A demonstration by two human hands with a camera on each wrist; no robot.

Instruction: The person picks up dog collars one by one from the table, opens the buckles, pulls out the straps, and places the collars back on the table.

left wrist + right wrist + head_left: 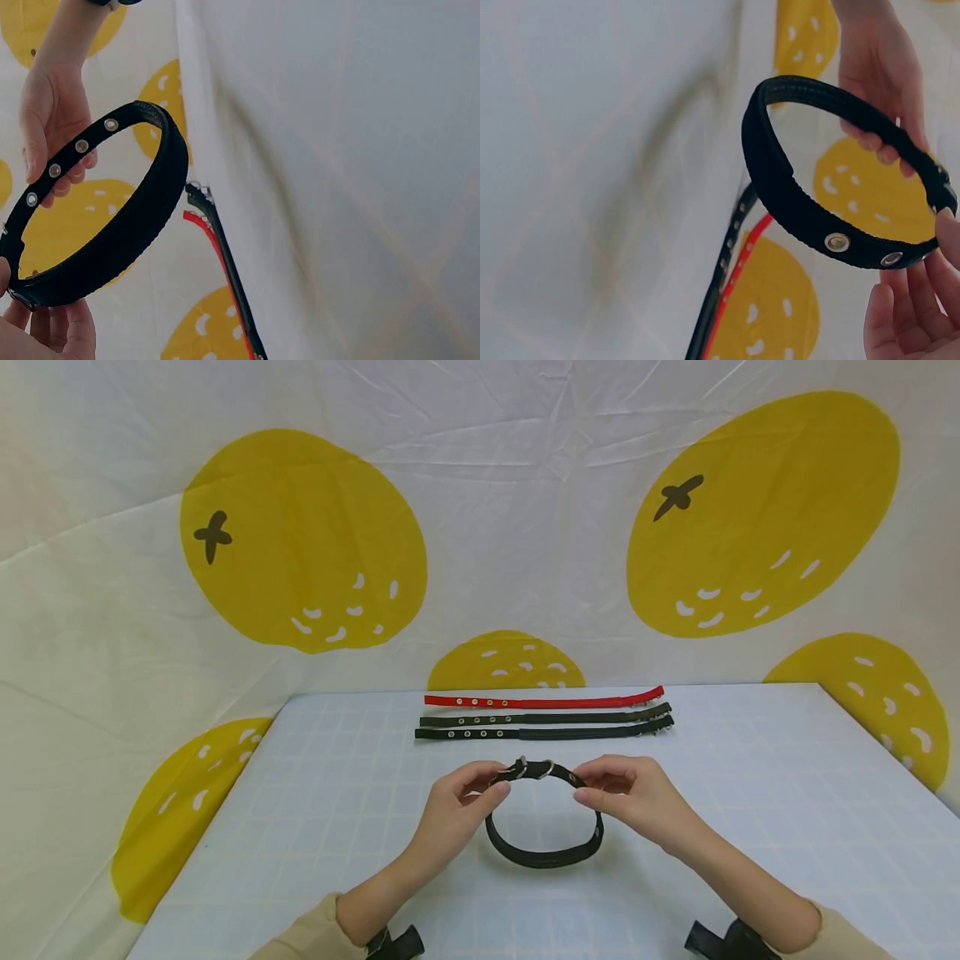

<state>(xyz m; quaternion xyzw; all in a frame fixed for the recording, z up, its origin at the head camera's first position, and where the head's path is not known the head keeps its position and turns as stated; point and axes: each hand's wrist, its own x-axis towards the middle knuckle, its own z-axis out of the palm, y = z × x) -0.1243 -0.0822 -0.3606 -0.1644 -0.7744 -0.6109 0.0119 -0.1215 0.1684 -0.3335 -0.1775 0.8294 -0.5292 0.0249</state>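
Note:
A black collar with metal eyelets is bent into a closed loop, its buckle at the far side. My left hand pinches it between thumb and fingers just left of the buckle. On the other side my right hand pinches the eyelet end of the strap. In the left wrist view the padded band of the collar hangs between both hands, with several eyelets along the strap. The right wrist view shows the strap of the collar running through the buckle side near the fingertips.
Behind the hands a red collar and two black collars, the nearer black collar and the farther black collar, lie straight and parallel on the pale checked tabletop. A white curtain with yellow fruit prints hangs beyond the table.

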